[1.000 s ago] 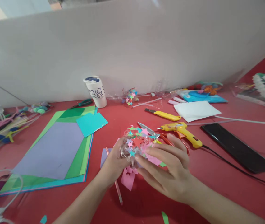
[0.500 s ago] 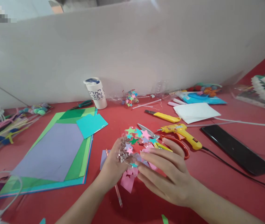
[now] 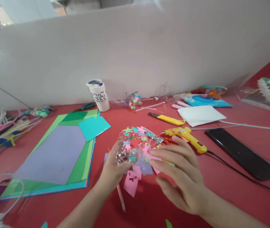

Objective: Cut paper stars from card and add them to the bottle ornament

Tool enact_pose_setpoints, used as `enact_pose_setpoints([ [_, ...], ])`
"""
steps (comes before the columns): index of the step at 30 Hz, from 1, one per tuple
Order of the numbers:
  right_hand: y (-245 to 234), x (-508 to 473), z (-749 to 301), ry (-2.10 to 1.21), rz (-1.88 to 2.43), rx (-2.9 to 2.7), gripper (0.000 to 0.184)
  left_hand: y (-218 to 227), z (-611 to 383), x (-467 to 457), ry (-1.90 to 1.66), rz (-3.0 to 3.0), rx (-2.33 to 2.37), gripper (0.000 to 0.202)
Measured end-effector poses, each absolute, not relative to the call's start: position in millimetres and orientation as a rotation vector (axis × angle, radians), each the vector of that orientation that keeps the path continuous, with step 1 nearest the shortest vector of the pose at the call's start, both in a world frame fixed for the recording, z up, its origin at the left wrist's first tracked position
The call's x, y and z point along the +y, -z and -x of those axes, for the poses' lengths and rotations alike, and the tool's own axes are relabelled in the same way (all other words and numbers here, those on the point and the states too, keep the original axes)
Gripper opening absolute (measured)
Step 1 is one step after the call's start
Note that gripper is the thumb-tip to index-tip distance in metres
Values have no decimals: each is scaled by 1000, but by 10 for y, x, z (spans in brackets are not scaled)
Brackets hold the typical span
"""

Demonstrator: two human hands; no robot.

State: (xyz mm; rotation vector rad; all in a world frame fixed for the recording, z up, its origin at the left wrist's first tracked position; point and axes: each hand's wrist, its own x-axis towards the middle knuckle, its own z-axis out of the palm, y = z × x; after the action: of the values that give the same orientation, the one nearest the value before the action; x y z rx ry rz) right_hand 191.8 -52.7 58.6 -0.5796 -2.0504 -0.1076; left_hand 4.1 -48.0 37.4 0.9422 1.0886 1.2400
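Note:
A clear plastic ball (image 3: pixel 135 144) stuck over with small paper stars in pink, teal and green is held above the red table (image 3: pixel 135 209). My left hand (image 3: pixel 112 166) cups it from below and the left, fingers closed on it. My right hand (image 3: pixel 181 172) is beside it on the right, fingers stretched out, fingertips touching the ball's right side. Under the ball lie pink and lilac paper scraps (image 3: pixel 132 182) with star holes and a pink pen (image 3: pixel 121 198).
Red-handled scissors (image 3: pixel 155 136), a yellow glue gun (image 3: pixel 187 136) with a black cord, a yellow utility knife (image 3: pixel 168 118), white paper (image 3: pixel 200 114), a black phone (image 3: pixel 244 153), a stack of coloured paper (image 3: pixel 56 152), a white cup (image 3: pixel 99 95), a second starred ball (image 3: pixel 134 99), and pipe cleaners (image 3: pixel 4 133).
The ball has been turned and shifted slightly left and up. My right hand has slid off it to the right and its fingers have opened out.

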Motion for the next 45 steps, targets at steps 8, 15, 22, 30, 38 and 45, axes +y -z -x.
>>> enact_pose_setpoints([
  [8,-668,-487,-1922,-7,735,-1923,17,-400,-48,-458,-1135,-954,1023,28],
  [15,-675,-476,-1911,6,799,-1896,13,-409,-90,-485,-1153,-933,1035,27],
  [22,-694,-473,-1900,44,843,-1850,13,-385,-84,-503,-1074,-949,1027,26],
  [30,-642,-439,-1914,-1,887,-1871,17,-411,-119,-516,-1059,-983,1055,26],
  [38,-651,-465,-1913,22,817,-1869,15,-406,-130,-505,-1109,-897,1038,28],
  [45,-588,-483,-1926,186,752,-1958,19,-427,-116,-495,-1106,-761,938,26],
])
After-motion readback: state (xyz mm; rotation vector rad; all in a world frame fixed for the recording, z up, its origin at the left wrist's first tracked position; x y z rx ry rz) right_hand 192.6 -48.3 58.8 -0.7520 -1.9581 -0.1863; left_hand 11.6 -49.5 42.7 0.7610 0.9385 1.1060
